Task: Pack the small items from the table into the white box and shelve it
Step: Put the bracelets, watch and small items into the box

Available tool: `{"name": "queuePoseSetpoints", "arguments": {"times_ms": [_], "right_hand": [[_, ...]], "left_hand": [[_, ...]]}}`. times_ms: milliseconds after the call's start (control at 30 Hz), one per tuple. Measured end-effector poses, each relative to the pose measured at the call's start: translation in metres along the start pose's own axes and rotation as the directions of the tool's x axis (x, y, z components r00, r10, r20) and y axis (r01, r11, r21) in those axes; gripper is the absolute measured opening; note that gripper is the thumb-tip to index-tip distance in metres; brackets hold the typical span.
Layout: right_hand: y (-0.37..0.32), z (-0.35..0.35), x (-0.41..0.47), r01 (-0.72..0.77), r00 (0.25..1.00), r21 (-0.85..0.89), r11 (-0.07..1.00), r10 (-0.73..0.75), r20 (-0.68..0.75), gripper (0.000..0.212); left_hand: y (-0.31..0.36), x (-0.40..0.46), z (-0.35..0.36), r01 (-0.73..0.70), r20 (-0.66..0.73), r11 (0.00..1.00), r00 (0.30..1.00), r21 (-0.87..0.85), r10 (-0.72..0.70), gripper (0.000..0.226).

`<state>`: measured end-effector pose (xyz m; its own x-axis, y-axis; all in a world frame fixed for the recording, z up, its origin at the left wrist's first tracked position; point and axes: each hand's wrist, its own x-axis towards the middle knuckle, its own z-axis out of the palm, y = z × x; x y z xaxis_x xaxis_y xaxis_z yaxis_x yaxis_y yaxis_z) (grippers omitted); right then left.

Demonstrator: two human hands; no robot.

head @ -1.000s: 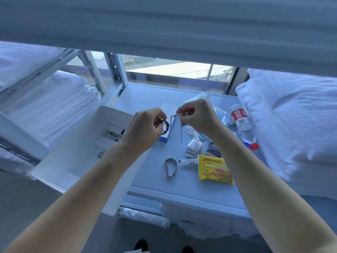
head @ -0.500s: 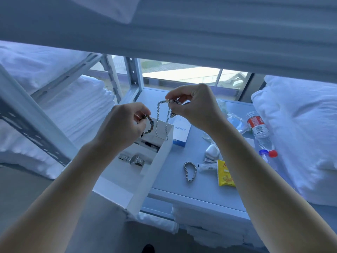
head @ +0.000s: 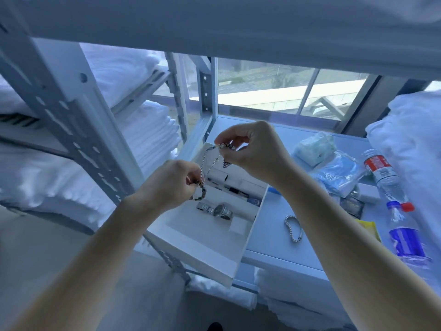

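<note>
1. I am seeing the metal shelving [head: 71, 120] filling far more of the left side than it did half a second ago, with folded white towels [head: 148, 130] stacked on its levels; the view is sitting lower and further left.
2. The table [head: 269, 237] is lying to the right now, and the white box [head: 205, 237] is standing against its left edge, directly under both hands, where before it sat lower left of them.
3. Two water bottles [head: 381, 173] are lying at the table's right side; a second, blue-labelled one is showing that was hidden earlier.
4. My right hand [head: 253, 149] is pinching one end of a thin silver chain [head: 207, 161] above the box, much as before.
5. My left hand [head: 171, 185] is gripping a dark beaded bracelet [head: 200, 194], with the chain's lower end reaching it.
6. A wristwatch [head: 218, 210] is lying inside the box.
7. A silver bracelet [head: 293, 228] is lying on the table, just right of the box.
</note>
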<state>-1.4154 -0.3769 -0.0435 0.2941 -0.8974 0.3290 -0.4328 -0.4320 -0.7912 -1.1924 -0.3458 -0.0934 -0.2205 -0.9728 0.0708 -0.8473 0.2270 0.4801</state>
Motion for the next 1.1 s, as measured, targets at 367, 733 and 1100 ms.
{"name": "queuePoseSetpoints", "arguments": {"times_ms": [367, 733, 1100], "right_hand": [[0.03, 0.08, -0.005, -0.216, 0.909, -0.328, 0.92, 0.312, 0.276, 0.026], [0.049, 0.096, -0.016, -0.269, 0.849, -0.419, 0.867, 0.419, 0.323, 0.022], [0.053, 0.079, -0.021, -0.333, 0.864, -0.361, 0.871, 0.435, 0.253, 0.026]], "left_hand": [[-0.031, 0.009, 0.021, -0.122, 0.182, 0.925, 0.982, 0.36, 0.058, 0.032], [-0.041, 0.016, 0.034, -0.22, 0.237, 0.836, 0.965, 0.503, 0.112, 0.035], [-0.04, 0.01, 0.029, -0.206, 0.188, 0.907, 0.971, 0.368, 0.145, 0.028]]}}
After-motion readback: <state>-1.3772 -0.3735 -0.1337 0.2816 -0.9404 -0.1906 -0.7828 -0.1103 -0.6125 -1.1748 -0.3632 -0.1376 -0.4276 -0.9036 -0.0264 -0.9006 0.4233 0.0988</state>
